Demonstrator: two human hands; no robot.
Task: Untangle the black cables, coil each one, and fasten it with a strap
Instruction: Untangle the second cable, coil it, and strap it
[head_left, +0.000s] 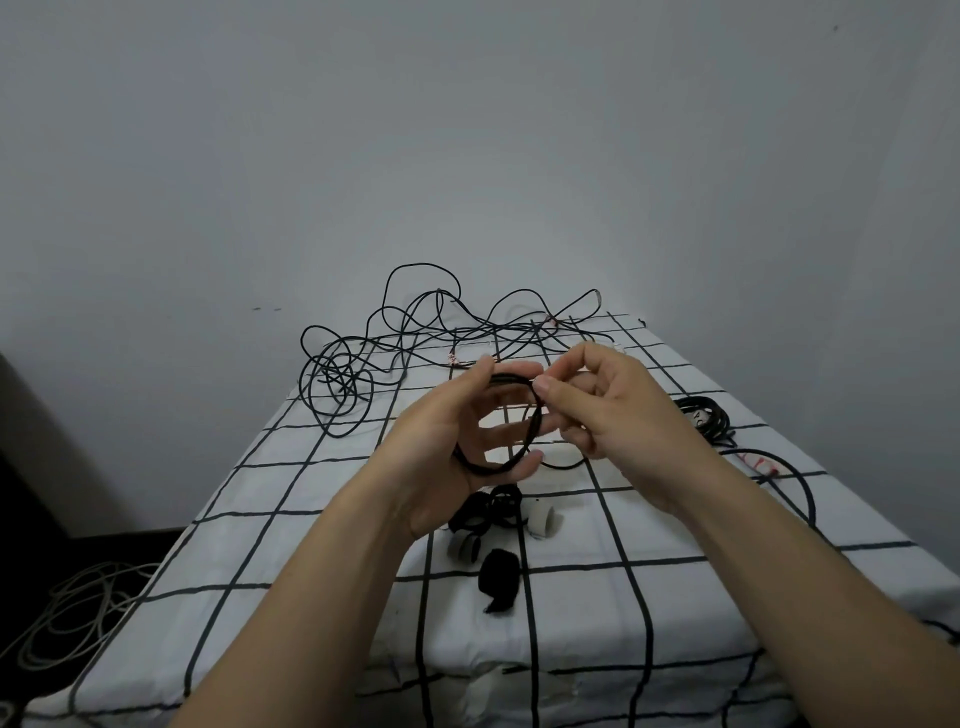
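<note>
Black cable coil (536, 428) is held up between both hands above the desk (311, 493). The left hand (457, 441) grips its loops with curled fingers; the right hand (613, 410) pinches the top strand. The tangled cables (415, 332) lie beyond the hands, the black straps (493, 512) just below them, and a finished coil (706, 415) lies to the right.

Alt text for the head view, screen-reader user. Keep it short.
Left hand holds a small coil of black cable above a checked tablecloth while the right hand pinches its top. A tangle of black cable lies beyond, strap rolls nearer the camera.
</note>
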